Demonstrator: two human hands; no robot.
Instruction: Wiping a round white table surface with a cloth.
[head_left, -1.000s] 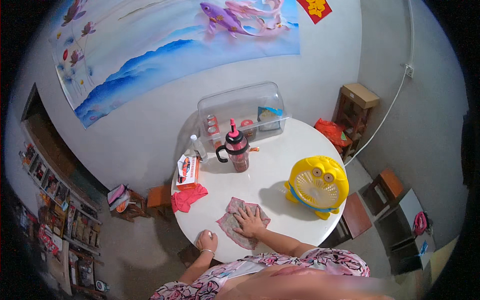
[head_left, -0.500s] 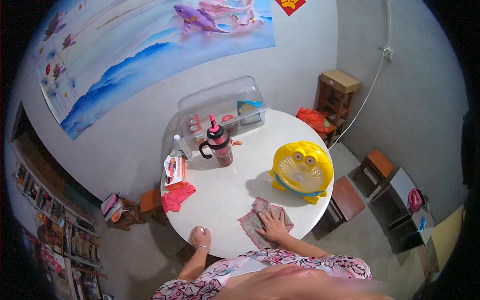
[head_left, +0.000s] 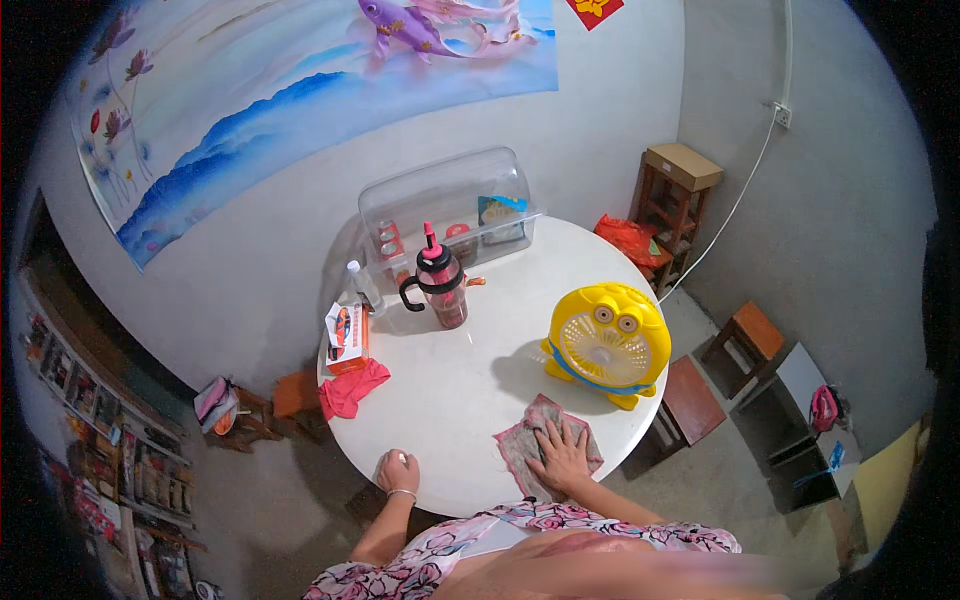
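Note:
My right hand (head_left: 562, 455) lies flat with its fingers spread on a grey cleaning cloth (head_left: 518, 447) with a pink edge, pressing it to the white round table (head_left: 450, 390) near its front right edge. Curled at the front left edge of the table is my left hand (head_left: 397, 470), a bracelet on its wrist. A small pale spot shows at its fingers, and I cannot make out what it is. A yellow owl-shaped fan (head_left: 606, 345) stands just beyond my right hand. The red cloth (head_left: 354, 387) lies crumpled on the table's left side.
A clear plastic bin (head_left: 445, 205) rests at the table's back, with a pink-and-black handled bottle (head_left: 440, 290) before it. On the left are a clear bottle (head_left: 365, 288) and a tissue box (head_left: 347, 338). Wooden stools (head_left: 690, 402) stand around the table.
My right hand has slid the grey cloth a little to the right across the table. The left hand stays at the table edge. The view has shifted slightly.

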